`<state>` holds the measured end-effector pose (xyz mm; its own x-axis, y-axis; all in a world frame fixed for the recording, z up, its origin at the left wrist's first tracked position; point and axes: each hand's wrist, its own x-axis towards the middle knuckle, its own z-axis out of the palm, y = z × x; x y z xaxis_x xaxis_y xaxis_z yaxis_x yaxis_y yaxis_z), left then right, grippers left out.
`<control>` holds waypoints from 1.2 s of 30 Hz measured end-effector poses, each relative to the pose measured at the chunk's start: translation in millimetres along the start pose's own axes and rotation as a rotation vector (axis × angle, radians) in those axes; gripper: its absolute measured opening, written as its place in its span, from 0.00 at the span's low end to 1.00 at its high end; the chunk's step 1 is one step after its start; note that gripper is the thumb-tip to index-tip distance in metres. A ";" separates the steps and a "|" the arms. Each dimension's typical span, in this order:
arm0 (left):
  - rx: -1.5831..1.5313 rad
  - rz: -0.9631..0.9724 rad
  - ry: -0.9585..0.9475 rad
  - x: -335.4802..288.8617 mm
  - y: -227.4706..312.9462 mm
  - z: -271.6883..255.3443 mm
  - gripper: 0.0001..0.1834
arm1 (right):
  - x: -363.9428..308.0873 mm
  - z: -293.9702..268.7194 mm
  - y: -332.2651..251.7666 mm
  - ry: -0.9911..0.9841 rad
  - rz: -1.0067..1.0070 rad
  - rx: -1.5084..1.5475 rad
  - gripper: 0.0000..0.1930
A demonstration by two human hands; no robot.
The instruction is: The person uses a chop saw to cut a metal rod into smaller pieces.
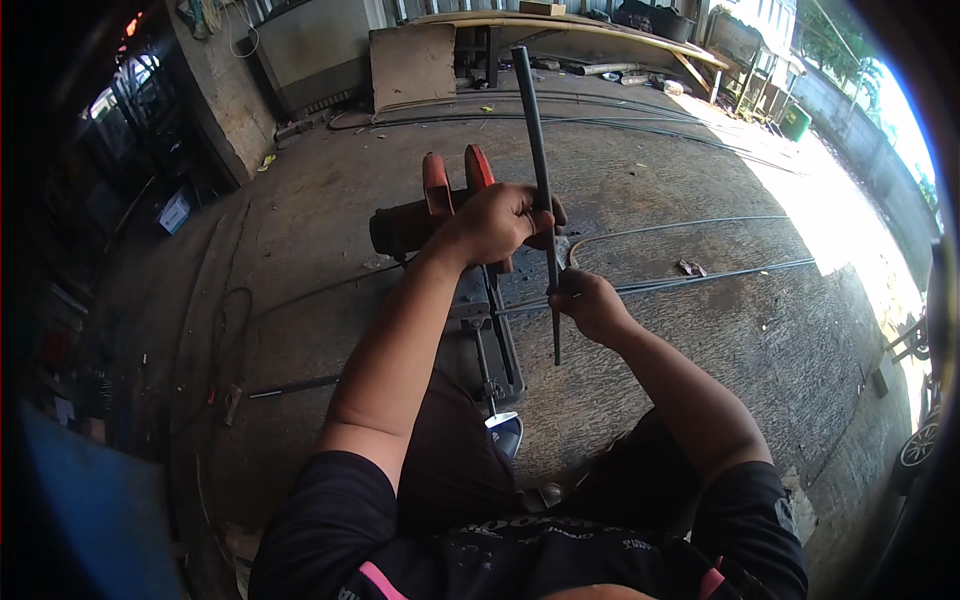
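Dark grey rod (538,150) was the main thing here: long, slim and straight, with a dull finish and a fairly blunt top end. It looked chunkier up top than down at the bottom, though I couldn't tell if that was a real taper or just the wide lens. Couldn't tell whether it was hollow either. It was up in both hands over the concrete floor (700,380), top tipped a bit left. Left hand (500,225) had its fingers closed around the rod near the middle, and the right hand (592,305) had its fingers curled onto it lower down, with the bottom end poking out below.

Right behind the left hand sat what looked like a cut-off saw (478,165), red guards and a dark body, on a grey base (508,350). Left hand and forearm blocked part of it. Long thin bars (690,278) lay on the floor to the right, plus more dark bars (620,121) further back. Past those were long wooden boards (590,22) and a brownish panel (413,68) standing upright. Sun glared across the floor at far right.
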<state>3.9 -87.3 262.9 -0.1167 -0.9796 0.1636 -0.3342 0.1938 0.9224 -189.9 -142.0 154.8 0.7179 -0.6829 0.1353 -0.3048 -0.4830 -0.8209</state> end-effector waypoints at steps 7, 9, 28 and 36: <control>-0.140 0.034 0.506 11.9 -10.0 -15.2 0.09 | -15.5 -7.0 -40.6 0.420 -0.251 -0.218 0.12; -0.306 0.056 0.592 11.4 -12.4 -20.7 0.08 | -27.8 -3.1 -53.5 0.341 -0.355 -0.207 0.12; -0.868 0.106 0.850 35.4 -42.9 -0.3 0.07 | 9.6 -71.7 -22.7 0.342 0.082 1.119 0.20; -0.925 0.153 0.901 34.8 -28.4 7.1 0.03 | 2.9 -78.7 -12.4 0.137 0.292 0.950 0.22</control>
<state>2.7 -126.5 239.9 0.6899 -0.7119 0.1310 0.4340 0.5517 0.7122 -233.2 -181.1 209.0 0.5982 -0.7910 -0.1284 0.2120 0.3107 -0.9266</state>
